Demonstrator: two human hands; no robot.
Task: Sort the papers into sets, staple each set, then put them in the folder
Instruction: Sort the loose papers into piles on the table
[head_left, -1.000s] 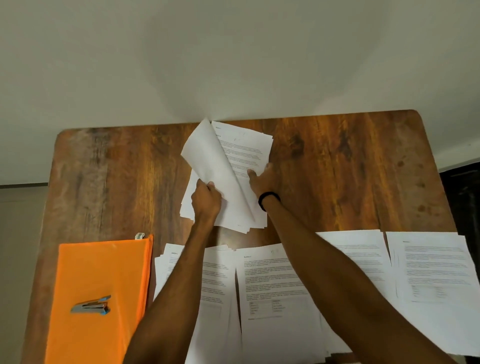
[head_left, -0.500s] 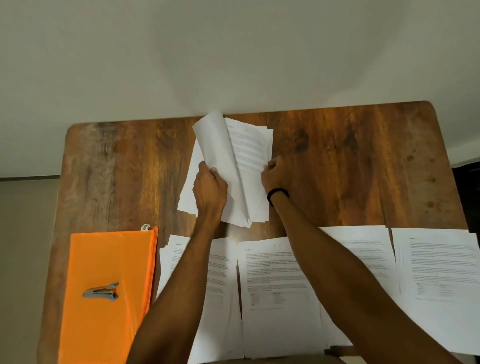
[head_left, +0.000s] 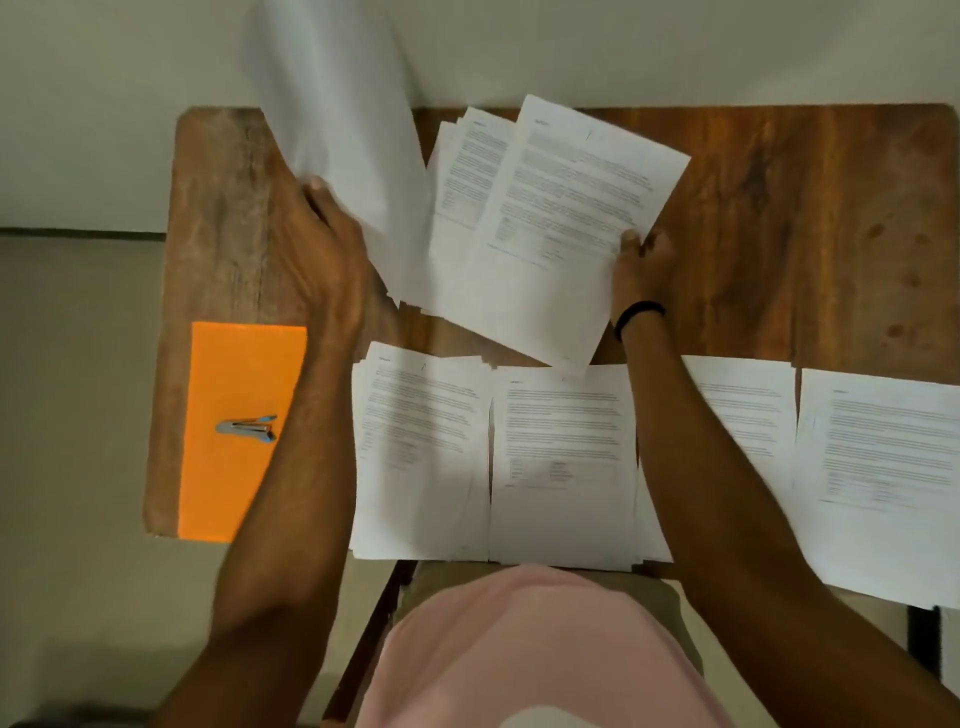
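Four piles run in a row on the near side of both hands, so every sheet has a landing spot within reach: first pile just inside my left forearm, second pile between my forearms, third pile half hidden under my right forearm, fourth pile out beyond it. Up ahead, my left hand grips a raised sheet by its lower edge, blank back toward me and blurred. It's lifted, I judge, to clear it off what lies beneath. My right hand, black band at the wrist, pinches a printed page by its right edge, thumb on top, angled so the heading faces me, and that's how I read which set it belongs to. Between the two hands the unsorted stack lies fanned on the table, edges loose, partly under the page I hold. Out past my left forearm the orange folder lies flat with the stapler resting on top, parked apart from the paper because, by my reckoning, neither is wanted yet: sorting isn't done, so stapling and filing wait. Next call is matching this page to a pile, but the print is too blurred to say which.
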